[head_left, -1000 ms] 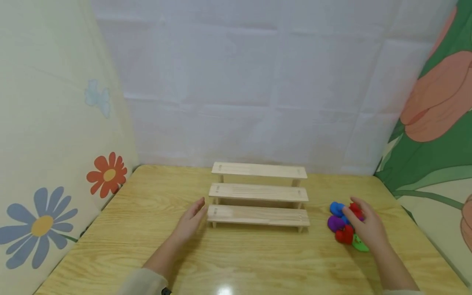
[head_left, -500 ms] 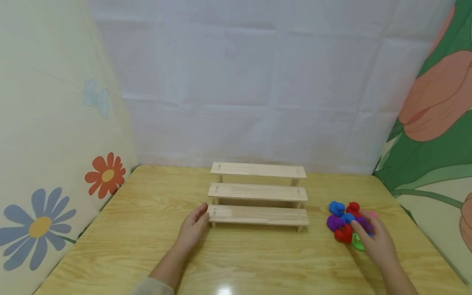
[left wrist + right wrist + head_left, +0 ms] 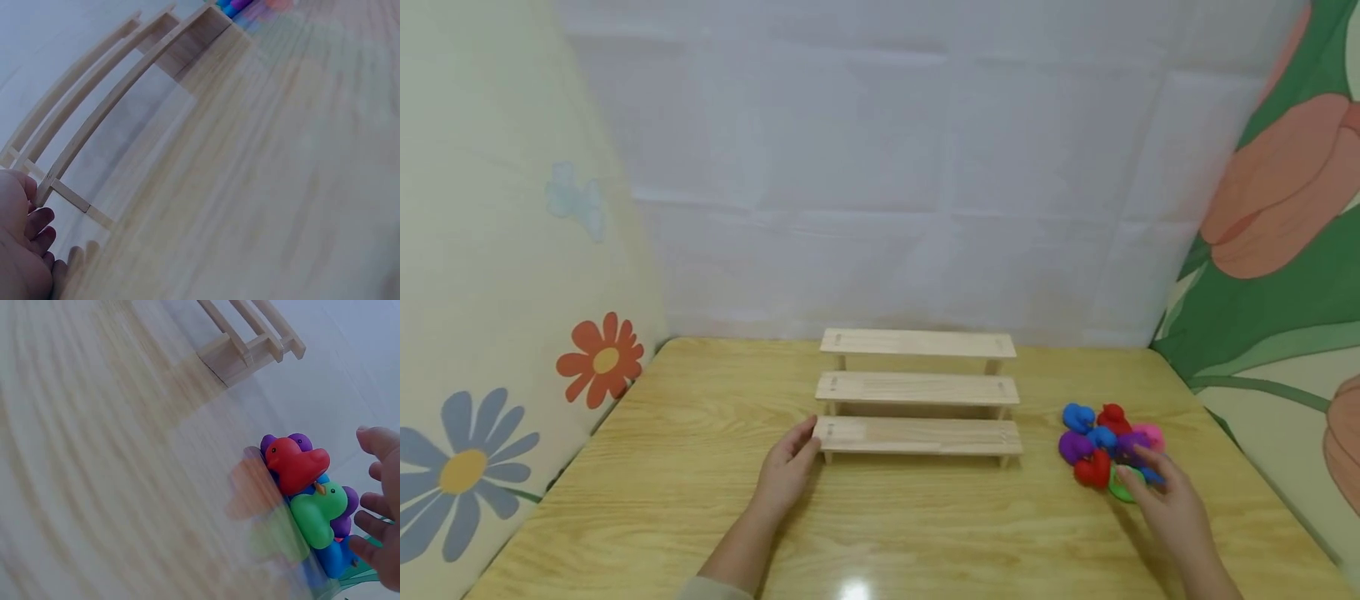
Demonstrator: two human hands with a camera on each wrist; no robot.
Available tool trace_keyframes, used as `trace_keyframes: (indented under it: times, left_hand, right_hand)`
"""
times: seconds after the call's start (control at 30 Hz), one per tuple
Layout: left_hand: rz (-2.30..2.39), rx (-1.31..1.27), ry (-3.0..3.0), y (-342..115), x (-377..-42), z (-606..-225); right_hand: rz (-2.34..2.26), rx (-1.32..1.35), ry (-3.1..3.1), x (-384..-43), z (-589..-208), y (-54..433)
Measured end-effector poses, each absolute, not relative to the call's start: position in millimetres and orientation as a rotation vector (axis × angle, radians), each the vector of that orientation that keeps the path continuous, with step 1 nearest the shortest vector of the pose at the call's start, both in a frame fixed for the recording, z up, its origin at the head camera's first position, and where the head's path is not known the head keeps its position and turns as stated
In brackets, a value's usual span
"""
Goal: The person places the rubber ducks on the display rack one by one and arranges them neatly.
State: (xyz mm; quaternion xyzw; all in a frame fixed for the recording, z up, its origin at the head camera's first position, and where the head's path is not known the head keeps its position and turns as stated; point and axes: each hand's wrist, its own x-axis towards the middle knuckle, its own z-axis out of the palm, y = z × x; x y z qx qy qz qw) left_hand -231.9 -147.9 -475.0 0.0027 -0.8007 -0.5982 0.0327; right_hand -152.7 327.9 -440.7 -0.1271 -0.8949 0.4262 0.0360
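Note:
A three-tier wooden stand of pale, narrow planks is on the table. At the left end of its lowest plank is my left hand, its fingertips resting against or right beside the edge. A cluster of rubber ducks lies right of the stand, among them a red duck, a purple duck and a blue duck. Over the near right side of the cluster is my right hand, fingers spread with nothing held. Just by it is a green duck, partly covered by the thumb in the head view.
The wood-grain table runs back to a white cloth backdrop. Flower-printed cloth stands at the left and right. A pink duck sits at the cluster's far right.
My right hand has drawn back from above the middle of the ducks toward its near right side, uncovering more of them. My left hand has come up to the stand's left end.

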Motion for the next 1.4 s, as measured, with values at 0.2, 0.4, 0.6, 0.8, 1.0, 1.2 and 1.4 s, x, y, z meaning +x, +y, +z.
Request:
trace_keyframes:
  times: [0.2,0.4,0.6,0.8,1.0,1.2,1.4]
  left_hand:
    - [-1.827,0.018,-2.470,-149.2,-232.2,-474.9]
    - [-1.818,0.006,-2.470,-150.0,-231.5,-475.8]
    - [-1.807,0.008,-2.488,-150.3,-231.8,-476.0]
    - [-1.799,0.013,-2.493,-149.8,-232.1,-476.4]
    - [-1.813,0.024,-2.484,-149.2,-232.1,-476.2]
    - [-1.821,0.005,-2.491,-149.5,-233.0,-476.0]
    - [-1.832,-0.005,-2.484,-147.7,-231.8,-474.3]
  right_hand:
    - [1.333,-0.463,-2.725,-150.4,-444.3,328.5]
    - [1.262,-0.524,-2.692,-150.2,-451.0,326.8]
    - [1.260,-0.564,-2.730,-155.4,-458.5,331.3]
    - [1.219,-0.497,-2.742,-155.9,-463.9,334.2]
    - [1.172,-0.449,-2.736,-157.9,-467.4,334.4]
    - [1.168,-0.503,-2.808,-161.7,-467.4,335.9]
    - [1.176,-0.516,-2.799,-162.5,-468.5,336.6]
